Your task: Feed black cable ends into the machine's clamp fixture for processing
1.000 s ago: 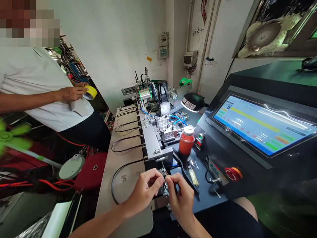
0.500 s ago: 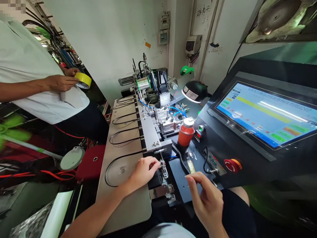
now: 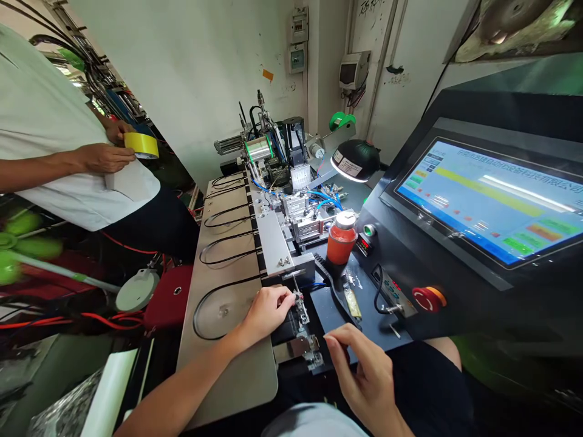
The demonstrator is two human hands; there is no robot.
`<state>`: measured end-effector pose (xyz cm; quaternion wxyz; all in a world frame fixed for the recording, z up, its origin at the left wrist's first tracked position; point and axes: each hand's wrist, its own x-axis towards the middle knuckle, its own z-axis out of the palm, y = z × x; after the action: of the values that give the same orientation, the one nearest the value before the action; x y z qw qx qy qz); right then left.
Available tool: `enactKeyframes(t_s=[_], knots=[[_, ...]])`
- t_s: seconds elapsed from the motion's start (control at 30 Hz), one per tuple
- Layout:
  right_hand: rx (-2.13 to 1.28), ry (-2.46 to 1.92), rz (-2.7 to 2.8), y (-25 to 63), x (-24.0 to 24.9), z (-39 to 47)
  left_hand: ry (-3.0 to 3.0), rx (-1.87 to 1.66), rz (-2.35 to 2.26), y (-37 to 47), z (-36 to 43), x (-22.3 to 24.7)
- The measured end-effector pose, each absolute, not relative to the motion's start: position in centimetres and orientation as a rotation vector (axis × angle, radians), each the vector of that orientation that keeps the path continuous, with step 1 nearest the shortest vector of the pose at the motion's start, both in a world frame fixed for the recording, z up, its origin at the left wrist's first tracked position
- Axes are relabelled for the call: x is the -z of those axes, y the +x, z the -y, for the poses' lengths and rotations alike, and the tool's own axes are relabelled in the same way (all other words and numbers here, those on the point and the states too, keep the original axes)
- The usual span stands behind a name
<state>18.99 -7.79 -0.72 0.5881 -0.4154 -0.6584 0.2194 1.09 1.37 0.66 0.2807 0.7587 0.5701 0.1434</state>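
Observation:
My left hand point(image 3: 269, 311) rests at the edge of the beige plate, fingers closed in a pinch against a small metal clamp fixture point(image 3: 301, 308). Whatever sits between its fingertips is hidden. My right hand point(image 3: 367, 373) hovers just right of a second metal fixture point(image 3: 314, 352), thumb and forefinger pinched together; anything held there is too small to make out. Beside my left hand, a looped black cable point(image 3: 195, 312) lies on the beige plate point(image 3: 228, 388). Further loops lie behind it, their ends running toward the machine's black strip.
A red jar with a white lid point(image 3: 341, 240), a black brush point(image 3: 334, 288) and a lamp point(image 3: 357, 159) stand or lie right of the machine. A touchscreen point(image 3: 492, 200) and red emergency button point(image 3: 428, 298) are at right. At left a person holds yellow tape point(image 3: 142, 144).
My right hand has moved left, closer to the metal fixtures. My left hand stays at the clamp. The other person's tape has turned a little and the view has shifted slightly.

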Motion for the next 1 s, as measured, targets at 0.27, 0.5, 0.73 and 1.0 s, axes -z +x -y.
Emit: enactKeyframes(t_s=[0.27, 0.5, 0.73, 1.0], knots=[[-0.915, -1.083, 1.489, 18.7, 4.8, 2.7, 2.018, -0.323, -1.528, 1.6, -1.9, -1.3], [-1.058, -1.113, 1.402, 16.1, 7.2, -0.7, 2.008, -0.336, -1.544, 1.6, -2.1, -0.8], [-1.067, -1.035, 1.4, 15.2, 7.2, -1.3, 2.144, -0.277, -1.593, 1.8, -1.6, -1.0], [-1.058, -1.009, 1.354, 14.9, 8.0, -1.2, 2.714, -0.279, -1.49, 0.4, 0.0, -0.7]])
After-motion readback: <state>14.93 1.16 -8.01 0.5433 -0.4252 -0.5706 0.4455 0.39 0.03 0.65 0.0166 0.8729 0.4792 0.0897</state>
